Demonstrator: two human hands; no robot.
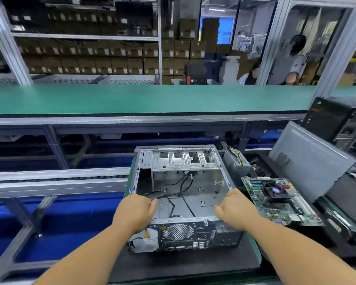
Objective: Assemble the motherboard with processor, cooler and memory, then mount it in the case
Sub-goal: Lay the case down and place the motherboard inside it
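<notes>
Case point(183, 194) lies on its side on a dark mat point(185, 262), open face up, rear panel with the round fan grille point(178, 231) toward the person. Both hands are at its near end, one on each side wall. Left hand point(135, 210) sits on the left wall near the rear corner, fingers point(152, 205) curled over the top edge into the interior, close to a black cable point(169, 195); whether they pinch the cable or only grip the wall, cannot tell. Right hand point(235, 208) mirrors it on the right wall, fingers bent down over the edge, gripping the metal rim.

Between the two hands: bare case floor with loose black cables running from the drive cage point(183, 159) at the far end. No board inside.

Motherboard point(280, 202) lies flat just right of the right hand, outside the case, on the counter point(255, 251). A cooler point(275, 191) with a fan sits on it. Memory not discernible at this blur.

Beyond the right hand, farther back: a power supply point(236, 163) with yellow-black wires, beside the case's far right corner. A grey side panel point(308, 161) leans right of that. A black tower point(335, 120) stands behind the panel.

Left of the left hand: a conveyor frame with blue below. Across the top, a green shelf point(144, 98), stacked cartons behind.
</notes>
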